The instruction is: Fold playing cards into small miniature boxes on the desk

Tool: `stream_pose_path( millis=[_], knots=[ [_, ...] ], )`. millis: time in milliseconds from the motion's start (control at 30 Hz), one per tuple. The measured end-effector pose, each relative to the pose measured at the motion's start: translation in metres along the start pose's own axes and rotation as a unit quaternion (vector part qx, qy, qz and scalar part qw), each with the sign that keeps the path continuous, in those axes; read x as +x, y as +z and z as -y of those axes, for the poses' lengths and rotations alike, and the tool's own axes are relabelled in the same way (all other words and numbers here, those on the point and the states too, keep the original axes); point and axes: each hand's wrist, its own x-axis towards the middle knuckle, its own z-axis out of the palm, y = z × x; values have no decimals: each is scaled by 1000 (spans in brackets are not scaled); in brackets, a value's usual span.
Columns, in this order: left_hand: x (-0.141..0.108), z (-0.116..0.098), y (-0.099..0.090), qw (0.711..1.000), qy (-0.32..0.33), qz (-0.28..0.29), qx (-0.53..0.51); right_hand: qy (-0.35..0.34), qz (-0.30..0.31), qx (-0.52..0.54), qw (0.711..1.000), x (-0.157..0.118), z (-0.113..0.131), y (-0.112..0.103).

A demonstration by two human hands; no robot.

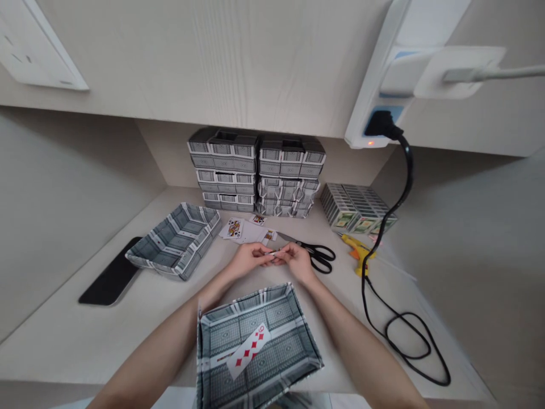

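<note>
Small white piece (275, 253) sits pinched in the grip of left hand (250, 257) and right hand (298, 261).

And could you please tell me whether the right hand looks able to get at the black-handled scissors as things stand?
Probably yes: the right hand is close beside the scissors, whose handles appear uncovered, though its fingertips would likely need to release the small pale piece first.
</note>
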Motion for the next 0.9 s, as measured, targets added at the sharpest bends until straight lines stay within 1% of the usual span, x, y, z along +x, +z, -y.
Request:
stream_pose_path(
  millis=[333, 600, 700, 800, 900],
  knots=[
    [1, 5, 0, 999, 17, 6, 27, 12, -4, -17, 1000, 2, -4, 0],
    [-1, -1, 1, 998, 16, 14, 60, 11, -14, -45, 999, 3, -6, 0],
    [-1, 1, 1, 998, 17, 14, 61, 13, 6, -34, 999, 3, -2, -1],
    [0, 4, -1, 998, 17, 12, 54, 9, 40, -13, 999, 3, 3, -2],
    [0, 3, -3, 998, 31, 0, 62, -6, 69, -33, 997, 2, 4, -3]
  ],
)
